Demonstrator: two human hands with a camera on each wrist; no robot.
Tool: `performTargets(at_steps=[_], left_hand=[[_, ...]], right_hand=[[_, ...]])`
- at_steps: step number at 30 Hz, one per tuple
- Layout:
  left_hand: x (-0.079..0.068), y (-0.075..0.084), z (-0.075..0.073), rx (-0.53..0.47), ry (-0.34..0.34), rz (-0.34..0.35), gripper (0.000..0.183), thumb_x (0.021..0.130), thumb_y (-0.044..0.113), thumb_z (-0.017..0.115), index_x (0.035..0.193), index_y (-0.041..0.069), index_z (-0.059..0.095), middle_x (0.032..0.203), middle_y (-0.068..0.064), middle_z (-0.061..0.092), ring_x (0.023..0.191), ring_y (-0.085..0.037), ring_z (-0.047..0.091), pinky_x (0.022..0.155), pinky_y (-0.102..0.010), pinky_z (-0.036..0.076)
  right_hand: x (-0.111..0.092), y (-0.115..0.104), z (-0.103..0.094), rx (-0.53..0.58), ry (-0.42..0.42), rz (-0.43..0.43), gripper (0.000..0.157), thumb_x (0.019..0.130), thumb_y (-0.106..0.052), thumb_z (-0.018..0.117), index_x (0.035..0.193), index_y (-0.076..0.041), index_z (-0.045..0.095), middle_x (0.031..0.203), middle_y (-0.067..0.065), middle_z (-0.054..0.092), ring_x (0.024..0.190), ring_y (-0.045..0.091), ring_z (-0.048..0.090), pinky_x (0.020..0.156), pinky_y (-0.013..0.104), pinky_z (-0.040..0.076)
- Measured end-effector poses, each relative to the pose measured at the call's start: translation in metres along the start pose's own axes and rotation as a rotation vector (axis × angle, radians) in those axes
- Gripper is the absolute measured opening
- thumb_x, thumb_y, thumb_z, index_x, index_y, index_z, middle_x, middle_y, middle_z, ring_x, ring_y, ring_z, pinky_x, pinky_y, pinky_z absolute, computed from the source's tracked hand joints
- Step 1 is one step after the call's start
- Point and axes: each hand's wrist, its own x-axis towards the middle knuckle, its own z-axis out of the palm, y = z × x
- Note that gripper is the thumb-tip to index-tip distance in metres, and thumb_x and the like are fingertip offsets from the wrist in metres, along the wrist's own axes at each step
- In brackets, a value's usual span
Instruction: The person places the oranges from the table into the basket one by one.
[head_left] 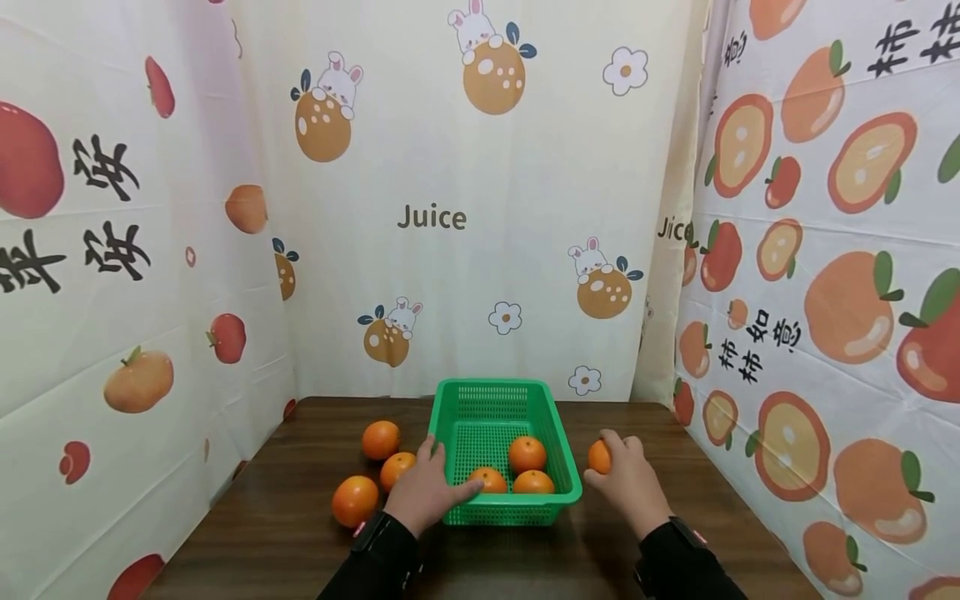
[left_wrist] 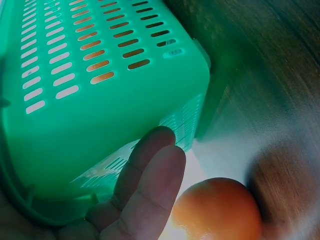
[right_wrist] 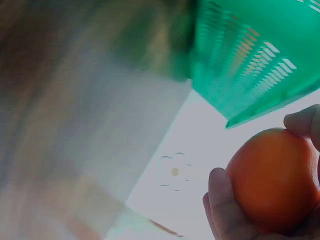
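A green plastic basket with slotted walls stands in the middle of the table. My left hand holds its near left corner, thumb over the rim and fingers along the outer wall. Inside the basket, toward its near end, lie three oranges. To the right of the basket, my right hand grips another orange. Thumb and fingers wrap that orange in the right wrist view, with the basket's side wall close by.
Three loose oranges rest on the brown wooden table left of the basket, one of them right beside my left hand. Printed fabric curtains enclose the table at the back and on both sides.
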Motion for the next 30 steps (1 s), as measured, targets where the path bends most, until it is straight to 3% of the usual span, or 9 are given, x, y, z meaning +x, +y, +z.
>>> performTargets(at_steps=[10, 19, 25, 30], left_hand=[[0.000, -0.004, 0.002, -0.004, 0.007, 0.010, 0.114, 0.087, 0.080, 0.067, 0.162, -0.002, 0.041, 0.175, -0.022, 0.025, 0.122, -0.043, 0.067, 0.094, -0.057, 0.058], [-0.001, -0.005, 0.000, -0.034, 0.006, 0.032, 0.112, 0.088, 0.079, 0.067, 0.163, 0.001, 0.040, 0.176, -0.021, 0.022, 0.102, -0.036, 0.072, 0.073, -0.046, 0.057], [0.001, -0.007, 0.003, -0.026, 0.008, 0.041, 0.113, 0.088, 0.081, 0.065, 0.163, 0.001, 0.039, 0.176, -0.021, 0.022, 0.095, -0.033, 0.072, 0.071, -0.044, 0.057], [0.000, -0.007, 0.002, -0.022, 0.015, 0.039, 0.113, 0.088, 0.081, 0.066, 0.163, 0.000, 0.040, 0.176, -0.021, 0.023, 0.099, -0.035, 0.073, 0.074, -0.046, 0.058]], right_hand=[[0.000, -0.027, -0.009, 0.004, 0.004, -0.032, 0.069, 0.090, -0.026, 0.080, 0.151, -0.010, 0.052, 0.132, 0.024, 0.049, 0.089, 0.029, 0.059, 0.075, 0.040, 0.056], [0.002, -0.047, -0.016, 0.060, -0.029, -0.077, 0.069, 0.091, -0.025, 0.079, 0.152, -0.011, 0.051, 0.133, 0.022, 0.048, 0.089, 0.028, 0.060, 0.072, 0.034, 0.056], [0.003, -0.058, -0.016, 0.078, -0.066, -0.078, 0.066, 0.092, -0.024, 0.079, 0.152, -0.015, 0.053, 0.135, 0.021, 0.049, 0.092, 0.028, 0.061, 0.072, 0.035, 0.057], [0.003, -0.068, -0.017, 0.074, -0.080, -0.098, 0.064, 0.092, -0.024, 0.081, 0.150, -0.015, 0.055, 0.135, 0.020, 0.050, 0.093, 0.028, 0.061, 0.073, 0.036, 0.058]])
